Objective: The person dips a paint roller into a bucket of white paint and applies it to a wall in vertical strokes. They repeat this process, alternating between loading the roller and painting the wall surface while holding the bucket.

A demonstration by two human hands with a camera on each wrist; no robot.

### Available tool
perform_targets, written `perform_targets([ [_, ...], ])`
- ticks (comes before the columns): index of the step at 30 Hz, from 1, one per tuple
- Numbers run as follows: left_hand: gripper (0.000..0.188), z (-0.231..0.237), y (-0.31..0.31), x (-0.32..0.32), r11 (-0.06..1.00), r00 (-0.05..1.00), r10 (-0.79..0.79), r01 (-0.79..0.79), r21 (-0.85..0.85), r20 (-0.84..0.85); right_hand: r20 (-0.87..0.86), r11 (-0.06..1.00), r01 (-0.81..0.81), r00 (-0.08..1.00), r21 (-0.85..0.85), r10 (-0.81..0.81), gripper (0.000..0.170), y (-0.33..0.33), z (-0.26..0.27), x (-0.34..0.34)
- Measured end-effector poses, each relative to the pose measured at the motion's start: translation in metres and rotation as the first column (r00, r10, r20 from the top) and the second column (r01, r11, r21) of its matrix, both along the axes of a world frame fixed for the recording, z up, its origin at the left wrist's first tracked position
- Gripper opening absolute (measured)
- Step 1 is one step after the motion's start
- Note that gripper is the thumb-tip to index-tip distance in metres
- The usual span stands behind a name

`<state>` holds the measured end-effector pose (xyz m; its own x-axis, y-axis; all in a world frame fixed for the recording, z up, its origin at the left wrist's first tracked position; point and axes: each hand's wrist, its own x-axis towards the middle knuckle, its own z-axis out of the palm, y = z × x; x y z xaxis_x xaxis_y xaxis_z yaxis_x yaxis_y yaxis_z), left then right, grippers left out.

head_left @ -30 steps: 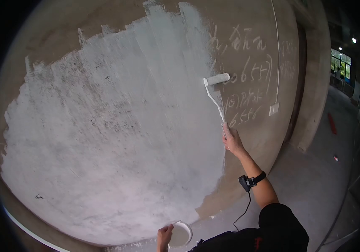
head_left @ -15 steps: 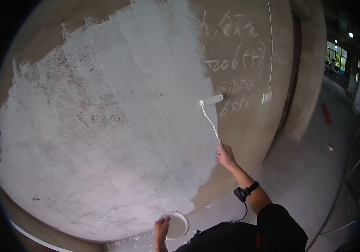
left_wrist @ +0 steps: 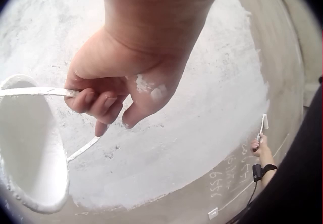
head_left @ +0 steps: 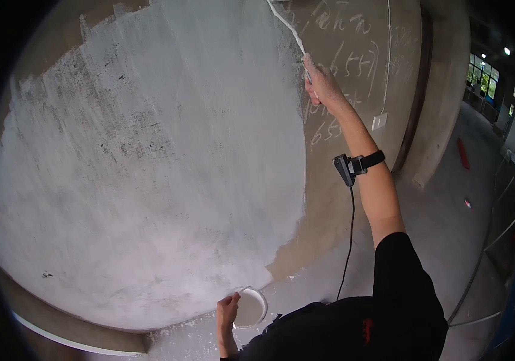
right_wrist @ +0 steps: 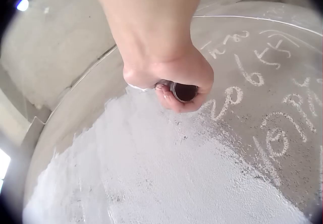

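My right hand [head_left: 325, 87] grips the handle of a paint roller [head_left: 289, 25], raised high before the wall. The roller's white-coated frame rises past the top edge of the head view, so its sleeve is cut off there; the left wrist view shows the roller small at the right, against the wall. In the right wrist view the fingers curl round the dark handle end [right_wrist: 184, 93]. My left hand [head_left: 227, 309] holds a white bucket [head_left: 264, 305] low down by its bail handle [left_wrist: 38, 91]. Pale paint coats the bucket's inside, and white specks stick to the left palm.
White paint [head_left: 209, 162] covers much of the brown wall [head_left: 342, 192], with chalk writing [head_left: 360, 60] beyond its right edge. A switch plate [head_left: 379, 121] sits under a thin cable. Paint spatters the floor [head_left: 179, 340] near the wall's foot. A red object [head_left: 462, 153] lies farther right.
The roller first came down along the paint's right edge, then rose beyond the top of the head view as my right arm stretched upward. My left hand kept hold of the bucket.
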<state>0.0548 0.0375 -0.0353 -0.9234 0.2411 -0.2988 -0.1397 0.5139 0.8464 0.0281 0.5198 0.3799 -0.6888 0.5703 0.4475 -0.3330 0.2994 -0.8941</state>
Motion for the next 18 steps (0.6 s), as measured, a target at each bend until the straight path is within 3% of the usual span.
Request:
perform_targets([
  [2, 0.044, 0.006, -0.001, 0.006, 1.000, 1.000, 0.008, -0.008, 0.001, -0.002, -0.046, 0.996, 0.045, 0.998, 0.072, -0.042, 0.058, -0.001, 0.005, -0.002],
  [6, 0.046, 0.012, 0.001, 0.009, 0.999, 0.999, 0.046, -0.045, 0.010, -0.009, 0.008, 0.999, 0.030, 1.000, 0.023, -0.031, 0.058, 0.001, -0.035, -0.006],
  [9, 0.044, 0.015, 0.001, 0.012, 0.998, 0.998, 0.060, -0.060, 0.005, 0.013, 0.037, 0.999, -0.016, 0.999, -0.039, 0.018, 0.057, 0.008, -0.100, -0.010],
  [12, 0.044, 0.018, 0.002, 0.015, 0.997, 0.996, 0.082, -0.082, -0.014, 0.019, 0.116, 0.998, 0.045, 0.993, -0.054, -0.038, 0.057, 0.003, -0.172, 0.002],
  [14, 0.045, 0.018, 0.004, 0.016, 0.994, 0.994, 0.105, -0.104, -0.031, 0.022, 0.138, 0.988, 0.120, 0.982, 0.095, -0.132, 0.059, 0.003, -0.229, 0.011],
  [18, 0.045, 0.015, 0.004, 0.018, 0.993, 0.993, 0.106, -0.103, -0.050, 0.049, 0.241, 0.976, 0.172, 0.950, 0.132, -0.200, 0.057, -0.002, -0.343, 0.034],
])
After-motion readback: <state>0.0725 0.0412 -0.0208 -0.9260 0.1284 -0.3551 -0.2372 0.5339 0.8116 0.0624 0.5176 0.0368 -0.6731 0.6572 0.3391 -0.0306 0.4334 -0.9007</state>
